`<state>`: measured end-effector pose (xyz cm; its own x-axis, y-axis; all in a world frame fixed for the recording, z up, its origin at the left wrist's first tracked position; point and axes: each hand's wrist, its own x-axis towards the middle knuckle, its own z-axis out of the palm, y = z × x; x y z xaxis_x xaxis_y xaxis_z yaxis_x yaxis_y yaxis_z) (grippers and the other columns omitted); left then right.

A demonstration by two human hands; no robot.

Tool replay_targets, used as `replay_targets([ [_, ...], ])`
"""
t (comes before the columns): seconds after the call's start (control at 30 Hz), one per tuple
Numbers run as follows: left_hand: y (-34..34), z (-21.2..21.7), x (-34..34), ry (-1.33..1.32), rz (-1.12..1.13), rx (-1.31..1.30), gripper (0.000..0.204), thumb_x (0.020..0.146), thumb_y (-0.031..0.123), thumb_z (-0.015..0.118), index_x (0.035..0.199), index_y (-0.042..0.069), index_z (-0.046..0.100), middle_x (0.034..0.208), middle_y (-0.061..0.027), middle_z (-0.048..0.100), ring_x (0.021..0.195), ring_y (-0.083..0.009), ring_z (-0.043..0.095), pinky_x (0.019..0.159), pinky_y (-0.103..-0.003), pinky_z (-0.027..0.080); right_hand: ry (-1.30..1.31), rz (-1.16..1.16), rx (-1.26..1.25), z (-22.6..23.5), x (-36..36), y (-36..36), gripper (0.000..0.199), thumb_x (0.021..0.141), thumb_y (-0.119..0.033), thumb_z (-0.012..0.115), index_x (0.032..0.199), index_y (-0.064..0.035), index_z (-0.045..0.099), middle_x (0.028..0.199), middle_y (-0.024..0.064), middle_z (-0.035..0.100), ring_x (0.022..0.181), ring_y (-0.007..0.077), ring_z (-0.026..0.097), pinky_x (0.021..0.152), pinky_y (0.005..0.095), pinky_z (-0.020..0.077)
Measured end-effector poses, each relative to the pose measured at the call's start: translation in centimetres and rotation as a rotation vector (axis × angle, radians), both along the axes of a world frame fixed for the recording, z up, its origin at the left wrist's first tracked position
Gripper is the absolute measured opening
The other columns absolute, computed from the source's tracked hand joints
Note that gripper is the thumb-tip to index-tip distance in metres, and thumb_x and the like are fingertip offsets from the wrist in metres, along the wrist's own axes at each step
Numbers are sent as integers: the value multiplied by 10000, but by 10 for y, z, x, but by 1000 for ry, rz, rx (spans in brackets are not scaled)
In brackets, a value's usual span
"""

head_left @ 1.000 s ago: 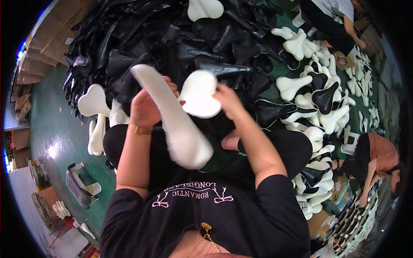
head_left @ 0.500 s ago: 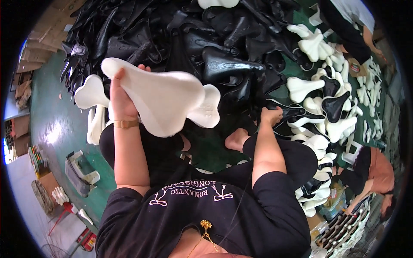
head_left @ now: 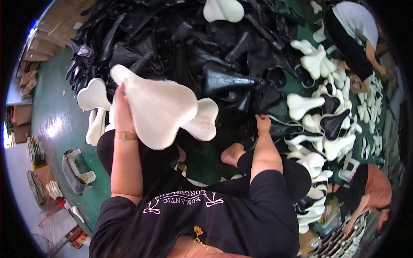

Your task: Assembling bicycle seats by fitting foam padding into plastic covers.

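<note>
I am gripping a white pad [head_left: 161, 109] in my left hand [head_left: 121, 104], centre-left of the frame. My right hand [head_left: 262, 123] is closing on a black shell [head_left: 286, 129] at centre-right, beside the black pile [head_left: 193, 38].

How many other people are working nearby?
2: one in a white top at the upper right, one in an orange top at the lower right. Others may be hidden beyond the rim.
</note>
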<state>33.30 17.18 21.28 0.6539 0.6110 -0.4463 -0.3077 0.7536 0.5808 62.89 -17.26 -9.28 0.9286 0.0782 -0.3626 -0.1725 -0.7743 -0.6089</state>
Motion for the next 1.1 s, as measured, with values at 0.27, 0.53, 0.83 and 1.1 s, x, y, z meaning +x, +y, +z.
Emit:
replay_targets([
  [0.27, -36, -7, 32, -60, -75, 48, 645, 936, 505, 399, 1260, -47, 478, 1175, -189, 596, 1047, -304, 596, 964, -414, 456, -511, -169, 403, 111, 21, 27, 370, 899, -327, 610, 951, 28, 523, 890, 168, 613, 787, 267, 573, 772, 366, 453],
  [0.53, -67, -2, 49, 31, -17, 41, 664, 892, 582, 505, 1246, 20, 495, 1052, -140, 628, 953, -258, 614, 900, -387, 477, 301, -240, 1377, 293, -35, 30, 432, 910, -261, 564, 1200, 58, 539, 1170, 157, 600, 1081, 281, 584, 969, 405, 437],
  [0.83, -78, -17, 41, -254, 8, 77, 574, 947, 567, 410, 1332, 146, 358, 1172, -77, 547, 1053, -197, 551, 938, -383, 455, -728, 875, 608, 352, -201, 81, 441, 857, -150, 515, 1257, 31, 556, 750, 102, 463, 653, 233, 451, 603, 336, 393],
  [1.1, -82, -2, 32, -330, 1, 100, 587, 947, 592, 373, 1247, 99, 480, 1130, -67, 588, 1011, -170, 569, 920, -342, 460, -784, 966, 555, 341, -215, 104, 461, 821, -97, 566, 1268, 16, 552, 748, 86, 444, 665, 224, 454, 593, 322, 409],
])
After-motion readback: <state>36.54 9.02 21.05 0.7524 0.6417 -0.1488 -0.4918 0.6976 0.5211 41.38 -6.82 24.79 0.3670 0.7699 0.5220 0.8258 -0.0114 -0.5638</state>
